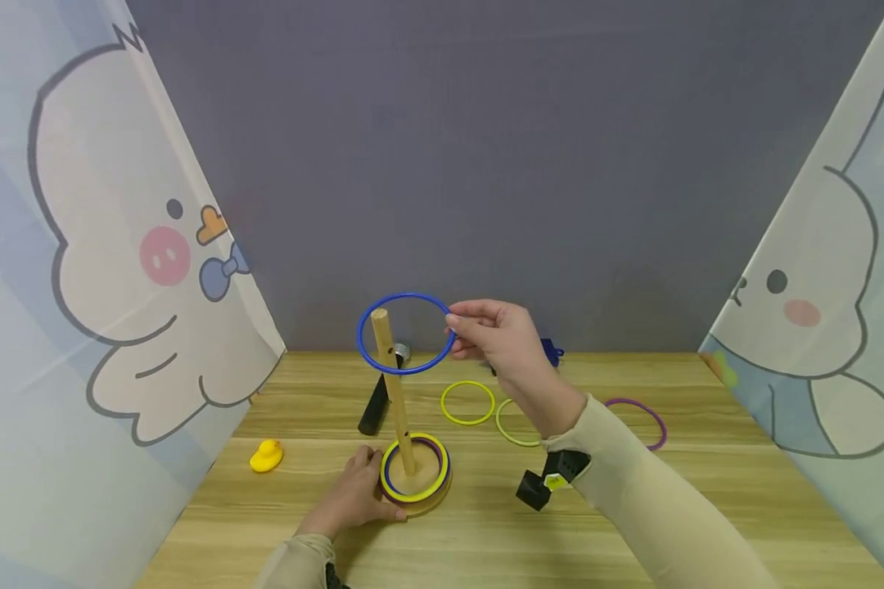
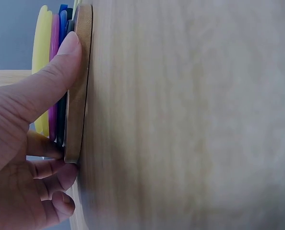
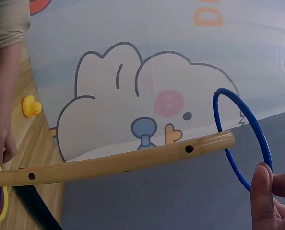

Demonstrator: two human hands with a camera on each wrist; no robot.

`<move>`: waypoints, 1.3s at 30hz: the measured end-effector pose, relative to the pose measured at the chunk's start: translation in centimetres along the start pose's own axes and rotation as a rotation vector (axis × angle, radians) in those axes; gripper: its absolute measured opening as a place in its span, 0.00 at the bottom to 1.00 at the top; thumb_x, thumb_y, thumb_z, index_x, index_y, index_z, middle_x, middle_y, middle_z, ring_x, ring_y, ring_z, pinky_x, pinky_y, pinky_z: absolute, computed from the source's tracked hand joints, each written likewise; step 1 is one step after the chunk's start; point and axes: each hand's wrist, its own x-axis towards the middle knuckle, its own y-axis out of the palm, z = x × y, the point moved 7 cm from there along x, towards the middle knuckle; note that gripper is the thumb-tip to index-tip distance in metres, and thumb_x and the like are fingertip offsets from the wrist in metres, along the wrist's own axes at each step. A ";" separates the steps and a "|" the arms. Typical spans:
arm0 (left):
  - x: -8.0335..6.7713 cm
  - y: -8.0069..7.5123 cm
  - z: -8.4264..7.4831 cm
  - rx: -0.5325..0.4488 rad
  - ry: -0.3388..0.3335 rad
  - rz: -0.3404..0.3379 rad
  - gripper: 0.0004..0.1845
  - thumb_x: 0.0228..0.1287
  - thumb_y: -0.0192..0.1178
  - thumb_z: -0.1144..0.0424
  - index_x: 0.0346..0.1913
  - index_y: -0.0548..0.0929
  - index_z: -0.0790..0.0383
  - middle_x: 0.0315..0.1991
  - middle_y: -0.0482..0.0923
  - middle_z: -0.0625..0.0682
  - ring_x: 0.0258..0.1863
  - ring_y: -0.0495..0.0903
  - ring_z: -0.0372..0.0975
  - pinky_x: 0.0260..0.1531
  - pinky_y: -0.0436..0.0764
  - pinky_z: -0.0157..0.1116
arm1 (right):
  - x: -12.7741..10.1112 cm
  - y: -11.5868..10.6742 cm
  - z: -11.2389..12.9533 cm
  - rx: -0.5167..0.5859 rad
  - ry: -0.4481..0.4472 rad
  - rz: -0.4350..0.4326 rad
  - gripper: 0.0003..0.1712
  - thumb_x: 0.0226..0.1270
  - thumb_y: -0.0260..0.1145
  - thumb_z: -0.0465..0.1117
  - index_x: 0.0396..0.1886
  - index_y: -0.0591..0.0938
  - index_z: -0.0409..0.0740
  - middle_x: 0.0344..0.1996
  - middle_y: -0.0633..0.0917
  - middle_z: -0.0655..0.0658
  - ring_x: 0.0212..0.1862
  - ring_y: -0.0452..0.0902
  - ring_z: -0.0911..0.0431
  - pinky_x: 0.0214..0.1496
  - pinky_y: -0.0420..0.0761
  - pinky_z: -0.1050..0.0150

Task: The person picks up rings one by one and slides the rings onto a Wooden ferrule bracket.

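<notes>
My right hand (image 1: 497, 335) pinches a blue ring (image 1: 408, 372) between thumb and fingers. The ring hangs around the top of an upright wooden peg (image 1: 396, 401), its near edge crossing in front of the peg in the head view; the right wrist view also shows the peg's tip (image 3: 224, 140) inside it. At the foot, my left hand (image 1: 354, 495) grips the round wooden base (image 2: 77, 105), thumb on one side and fingers curled at the other. Stacked on that base are yellow (image 1: 445, 470), purple and blue rings, seen edge-on in the left wrist view.
Two yellowish rings, one a yellow ring (image 1: 467, 402), and a purple ring (image 1: 663, 433) lie on the table to the right. A black-handled microphone (image 1: 374, 409) lies behind the peg. A yellow rubber duck (image 1: 267, 456) stands left. A dark blue object (image 1: 552, 352) is partly hidden behind my right hand.
</notes>
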 end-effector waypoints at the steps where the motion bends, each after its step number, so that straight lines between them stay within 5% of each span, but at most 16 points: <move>1: 0.0 0.0 0.0 0.001 0.001 0.000 0.60 0.34 0.80 0.42 0.64 0.67 0.81 0.53 0.65 0.63 0.55 0.68 0.57 0.55 0.72 0.55 | 0.1 0.1 -0.3 -0.001 0.008 0.001 0.15 0.68 0.64 0.31 0.51 0.79 0.26 0.28 0.85 0.44 0.24 0.82 0.59 0.31 0.84 0.65; 29: 0.1 0.1 0.2 0.033 0.017 -0.018 0.62 0.33 0.80 0.41 0.65 0.66 0.82 0.52 0.66 0.62 0.53 0.69 0.56 0.54 0.72 0.53 | -2.2 -1.9 -13.7 -0.091 0.272 -0.026 0.13 0.68 0.63 0.30 0.50 0.80 0.28 0.29 0.84 0.43 0.22 0.80 0.58 0.31 0.84 0.63; 39: 0.1 0.0 0.0 0.015 0.025 -0.027 0.62 0.33 0.80 0.40 0.66 0.66 0.80 0.52 0.66 0.62 0.53 0.69 0.56 0.54 0.73 0.54 | -3.3 -1.9 -18.4 -0.115 0.299 -0.025 0.15 0.68 0.63 0.30 0.51 0.78 0.25 0.27 0.84 0.43 0.22 0.80 0.59 0.29 0.83 0.63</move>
